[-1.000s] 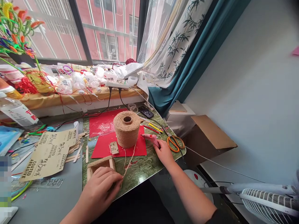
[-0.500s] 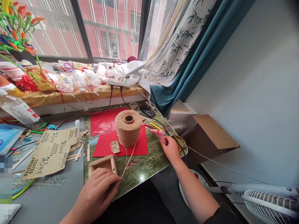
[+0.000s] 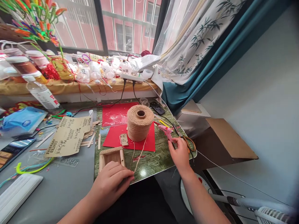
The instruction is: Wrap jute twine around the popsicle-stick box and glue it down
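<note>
Right hand [image 3: 180, 153] is clamped on a pink glue gun [image 3: 166, 131], nozzle pointing to 10 o'clock. Left hand [image 3: 111, 183], fingers together, pins twine [image 3: 137, 157] beside a small wooden box [image 3: 110, 155].

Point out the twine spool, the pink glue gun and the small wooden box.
twine spool [image 3: 139, 126], head view, on its wound side.
pink glue gun [image 3: 165, 130], head view, on its pink body.
small wooden box [image 3: 111, 151], head view, on its far rim.

**Home craft corner by a window**

Domestic room: barred window [image 3: 126, 28], bamboo-print curtain [image 3: 191, 40], cluttered sill [image 3: 70, 85]. Craft supplies on green mat [image 3: 158, 158]: jute twine spool [image 3: 139, 123], sandpaper sheet [image 3: 70, 137], popsicle sticks [image 3: 92, 138], pink glue gun [image 3: 166, 131]
</note>
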Available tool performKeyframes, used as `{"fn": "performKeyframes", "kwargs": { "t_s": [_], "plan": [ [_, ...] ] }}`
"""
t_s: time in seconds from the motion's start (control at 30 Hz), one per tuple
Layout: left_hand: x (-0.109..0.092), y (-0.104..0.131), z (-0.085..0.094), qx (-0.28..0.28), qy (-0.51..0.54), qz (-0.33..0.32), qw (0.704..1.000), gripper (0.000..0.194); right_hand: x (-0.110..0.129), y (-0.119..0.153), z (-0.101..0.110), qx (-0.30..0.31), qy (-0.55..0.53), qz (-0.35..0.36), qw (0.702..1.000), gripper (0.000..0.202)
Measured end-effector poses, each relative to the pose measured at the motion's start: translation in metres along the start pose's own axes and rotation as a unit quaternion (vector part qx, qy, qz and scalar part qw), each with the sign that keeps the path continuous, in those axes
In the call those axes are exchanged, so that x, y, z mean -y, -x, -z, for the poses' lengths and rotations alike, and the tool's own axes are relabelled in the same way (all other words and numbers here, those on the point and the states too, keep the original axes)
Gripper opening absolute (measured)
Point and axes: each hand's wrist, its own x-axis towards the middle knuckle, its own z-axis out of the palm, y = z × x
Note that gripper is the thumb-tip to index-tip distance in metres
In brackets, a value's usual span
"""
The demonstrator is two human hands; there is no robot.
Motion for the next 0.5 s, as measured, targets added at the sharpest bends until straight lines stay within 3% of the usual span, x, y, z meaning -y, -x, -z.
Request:
{"fn": "performKeyframes", "kwargs": {
  "t_s": [0.07, 0.1, 0.17, 0.27, 0.33, 0.4, 0.5],
  "plan": [
    [-0.001, 0.001, -0.006, 0.006, -0.001, 0.002, 1.0, 0.019, 0.03, 0.025, 0.0, 0.115, -0.135, -0.006, 0.984, 0.024],
    [-0.003, 0.001, -0.011, 0.011, -0.002, 0.0, 1.0, 0.018, 0.046, 0.037, -0.003, 0.198, -0.213, -0.016, 0.957, 0.026],
    [-0.008, 0.0, -0.02, 0.028, -0.007, -0.013, 1.0, 0.017, 0.076, 0.056, -0.012, 0.291, -0.371, -0.092, 0.877, 0.033],
    [-0.017, -0.004, -0.028, 0.071, -0.03, -0.05, 0.996, 0.013, 0.108, 0.066, -0.025, 0.31, -0.546, -0.241, 0.74, 0.042],
    [-0.019, -0.01, -0.022, 0.101, -0.056, -0.076, 0.99, 0.01, 0.118, 0.064, -0.029, 0.284, -0.599, -0.309, 0.682, 0.037],
    [-0.016, -0.022, -0.008, 0.109, -0.084, -0.088, 0.987, 0.01, 0.119, 0.06, -0.03, 0.253, -0.615, -0.334, 0.667, 0.032],
    [-0.001, -0.054, 0.02, 0.062, -0.131, -0.071, 0.987, 0.017, 0.11, 0.057, -0.032, 0.229, -0.596, -0.309, 0.705, 0.031]
  ]
}}
